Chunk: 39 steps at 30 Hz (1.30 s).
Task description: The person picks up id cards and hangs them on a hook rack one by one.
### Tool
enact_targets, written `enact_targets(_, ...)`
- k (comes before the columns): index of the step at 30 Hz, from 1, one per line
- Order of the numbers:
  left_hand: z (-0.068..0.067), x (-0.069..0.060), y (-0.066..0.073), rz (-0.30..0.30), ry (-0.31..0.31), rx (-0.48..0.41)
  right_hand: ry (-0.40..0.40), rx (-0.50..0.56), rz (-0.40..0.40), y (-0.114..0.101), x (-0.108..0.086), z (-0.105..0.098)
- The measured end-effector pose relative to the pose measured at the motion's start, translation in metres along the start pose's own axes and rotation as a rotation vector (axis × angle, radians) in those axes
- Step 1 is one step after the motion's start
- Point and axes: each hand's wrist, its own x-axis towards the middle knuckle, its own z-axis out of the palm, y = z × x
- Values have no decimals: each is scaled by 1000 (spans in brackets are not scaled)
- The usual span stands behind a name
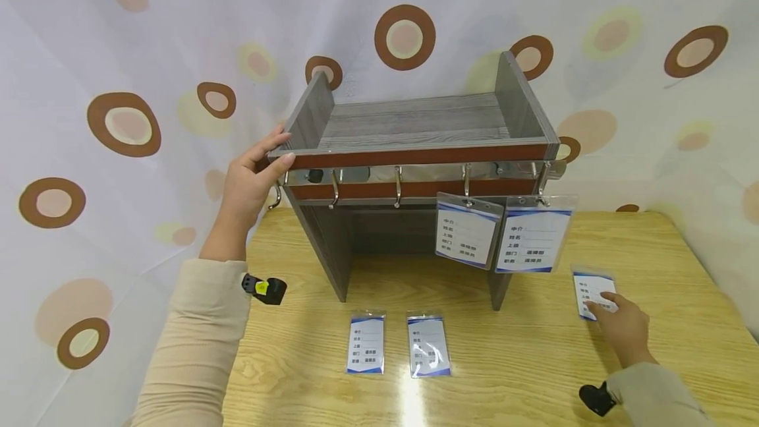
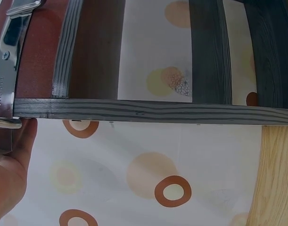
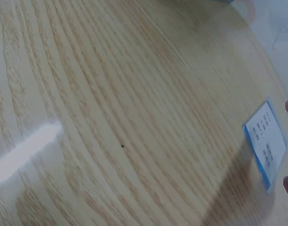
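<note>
Left of centre, the left hand [image 1: 249, 180] grasps a grey rack [image 1: 415, 117] with its fingers. Centre right, two clear sleeves [image 1: 467, 232] holding printed cards [image 1: 535, 239] hang from it. Lower right, the right hand [image 1: 627, 327] has released fingers, apart over another filled sleeve [image 1: 587, 285].

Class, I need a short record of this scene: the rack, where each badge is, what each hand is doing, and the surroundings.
Rack: gray rack with front hooks
Hanging: left hung badge and right hung badge, on the two rightmost hooks
On table, in front: left table badge, right table badge
Left hand: grips the rack's left front corner
Right hand: fingers over the far-right badge; contact unclear
Surface: wood-grain table
Backdrop: white sheet with circles
</note>
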Motion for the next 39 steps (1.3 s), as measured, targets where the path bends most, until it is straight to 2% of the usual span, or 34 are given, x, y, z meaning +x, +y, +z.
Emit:
enact_targets(3,0,1,0,9,1,-6,7,-55,8,3,3,1)
enact_targets(7,1,2,-1,16,3,-10,13,-150,-21,8,7,4)
enact_targets(11,1,2,-1,21,1,-17,17,-196,-24,12,9,7)
enact_targets(20,1,2,-3,34,0,-11,-26,-188,101,10,11,12)
enact_targets(25,1,2,-3,35,5,-1,-67,-228,160,10,17,15)
enact_targets(31,2,1,-3,39,4,-14,-61,-270,257,9,23,19)
enact_targets(39,1,1,-3,30,11,-4,-44,-177,309,6,23,18)
